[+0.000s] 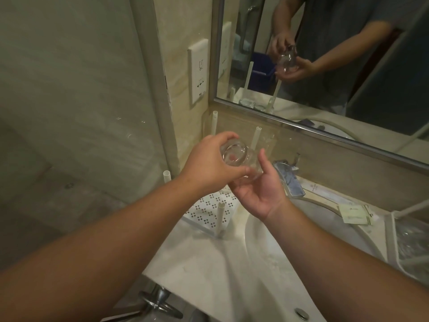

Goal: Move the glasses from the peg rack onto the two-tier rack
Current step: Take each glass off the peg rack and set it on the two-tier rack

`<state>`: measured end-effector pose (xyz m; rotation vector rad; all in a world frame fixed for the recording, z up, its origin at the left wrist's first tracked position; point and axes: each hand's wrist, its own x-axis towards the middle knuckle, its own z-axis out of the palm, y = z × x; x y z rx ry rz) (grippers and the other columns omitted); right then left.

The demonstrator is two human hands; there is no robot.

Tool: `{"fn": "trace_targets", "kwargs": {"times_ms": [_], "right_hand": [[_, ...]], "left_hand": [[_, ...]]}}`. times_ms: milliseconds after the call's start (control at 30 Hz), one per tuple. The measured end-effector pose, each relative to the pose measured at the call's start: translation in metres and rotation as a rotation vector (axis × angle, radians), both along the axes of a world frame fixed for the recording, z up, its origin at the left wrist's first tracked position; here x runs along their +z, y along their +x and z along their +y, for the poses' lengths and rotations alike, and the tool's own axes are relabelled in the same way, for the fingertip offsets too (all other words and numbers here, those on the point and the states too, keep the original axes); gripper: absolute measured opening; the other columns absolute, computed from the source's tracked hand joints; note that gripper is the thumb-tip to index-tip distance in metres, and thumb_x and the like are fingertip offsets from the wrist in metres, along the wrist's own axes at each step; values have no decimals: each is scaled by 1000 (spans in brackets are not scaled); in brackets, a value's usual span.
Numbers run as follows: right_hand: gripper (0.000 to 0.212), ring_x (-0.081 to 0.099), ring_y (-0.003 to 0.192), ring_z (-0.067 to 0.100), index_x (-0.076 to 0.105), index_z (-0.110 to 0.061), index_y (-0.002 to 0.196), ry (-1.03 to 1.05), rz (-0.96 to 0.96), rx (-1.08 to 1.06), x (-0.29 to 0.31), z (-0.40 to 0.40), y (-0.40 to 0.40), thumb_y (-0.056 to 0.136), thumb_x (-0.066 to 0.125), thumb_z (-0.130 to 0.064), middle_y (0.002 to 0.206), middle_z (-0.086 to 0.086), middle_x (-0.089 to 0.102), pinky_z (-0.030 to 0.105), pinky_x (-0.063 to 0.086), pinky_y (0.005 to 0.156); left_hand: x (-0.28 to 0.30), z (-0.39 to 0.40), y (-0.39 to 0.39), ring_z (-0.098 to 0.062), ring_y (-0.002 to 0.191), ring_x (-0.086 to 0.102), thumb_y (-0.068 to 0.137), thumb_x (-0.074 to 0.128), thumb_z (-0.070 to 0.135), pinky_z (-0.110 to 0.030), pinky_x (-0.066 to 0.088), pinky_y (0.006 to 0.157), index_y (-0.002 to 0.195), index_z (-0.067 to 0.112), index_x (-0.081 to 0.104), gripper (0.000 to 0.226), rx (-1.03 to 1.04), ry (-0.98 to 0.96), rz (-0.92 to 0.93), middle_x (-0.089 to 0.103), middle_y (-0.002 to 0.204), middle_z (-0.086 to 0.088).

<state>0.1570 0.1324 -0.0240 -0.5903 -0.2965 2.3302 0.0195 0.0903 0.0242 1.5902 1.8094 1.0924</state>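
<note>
A clear glass (241, 159) is held above the peg rack (209, 212), its thick base turned toward me. My left hand (209, 166) grips it from the left, fingers curled over the base and side. My right hand (260, 189) lies palm up under and to the right of the glass, fingers touching its lower side. The peg rack is a white perforated tray with several upright white pegs (220, 219). The two-tier rack (394, 238) shows at the far right edge, with clear glassware on it.
A marble counter (209, 263) holds a round basin (301, 228) with a chrome tap (287, 177) behind it. A mirror (325, 54) hangs above, a socket plate (197, 70) to its left. Paper sachets (352, 212) lie by the basin.
</note>
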Motion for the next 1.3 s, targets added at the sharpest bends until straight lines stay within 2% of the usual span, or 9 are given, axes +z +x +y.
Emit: {"fn": "trace_targets", "kwargs": {"times_ms": [200, 333, 500, 700, 800, 900, 1000, 1167, 1300], "right_hand": [[64, 67, 71, 23, 59, -11, 119, 195, -380, -73, 9, 5, 6, 69, 80, -45, 103, 13, 64, 37, 57, 74], [74, 63, 75, 19, 65, -22, 110, 465, -611, -82, 19, 8, 12, 46, 90, -50, 100, 3, 69, 33, 53, 70], [52, 61, 107, 7, 62, -46, 109, 727, -913, -139, 24, 7, 18, 66, 88, -35, 118, -5, 59, 30, 51, 86], [73, 54, 94, 4, 53, -51, 124, 1062, -1271, -137, 30, 1, 33, 61, 87, -41, 113, -15, 53, 22, 45, 74], [80, 49, 95, -3, 49, -49, 130, 1180, -1327, -149, 32, 0, 45, 60, 87, -41, 117, -15, 50, 15, 39, 73], [86, 48, 97, -6, 44, -46, 133, 1237, -1391, -173, 33, -3, 58, 58, 87, -43, 117, -16, 50, 11, 37, 76], [91, 51, 101, -3, 42, -42, 137, 1228, -1428, -208, 31, -6, 73, 58, 86, -44, 118, -17, 51, 15, 42, 84], [92, 50, 106, -1, 43, -33, 139, 1183, -1492, -276, 21, -11, 110, 59, 88, -33, 119, -16, 51, 20, 42, 91], [94, 48, 110, 5, 44, -31, 139, 1127, -1595, -301, 11, -16, 150, 57, 89, -39, 116, -18, 48, 20, 38, 89]], "left_hand": [[-6, -3, -5, -8, 101, 63, 66, 92, 35, -23, 54, 80, 127, 34, 55, 71, -26, -66, 9, 62, 119, 12], [-13, -8, -4, -2, 96, 59, 65, 91, 33, -23, 50, 80, 134, 33, 52, 79, -42, -74, 26, 56, 111, 15], [-24, -9, 5, -8, 98, 57, 65, 91, 30, -19, 43, 77, 135, 35, 49, 82, -41, -87, 56, 55, 116, 13], [-37, -10, 19, -7, 103, 64, 81, 77, 16, -33, 56, 88, 138, 38, 45, 69, -99, -130, -103, 60, 128, 11], [-37, -9, 26, -4, 94, 65, 93, 54, -1, -29, 58, 80, 133, 35, 56, 54, -52, -112, -224, 61, 128, 13], [-30, -8, 40, -11, 92, 68, 94, 49, -3, -34, 59, 80, 124, 27, 66, 45, 36, -196, -534, 69, 121, 3], [-19, -9, 61, -21, 93, 68, 90, 63, 17, -36, 58, 76, 106, 29, 73, 23, 70, -296, -826, 74, 109, 0], [-16, -8, 103, -23, 81, 65, 94, 55, 24, -38, 53, 73, 94, 38, 77, 26, 25, -357, -879, 73, 94, 6], [-19, -4, 147, -19, 69, 66, 97, 51, 21, -38, 54, 74, 104, 31, 74, 26, -1, -383, -889, 72, 86, 6]]}}
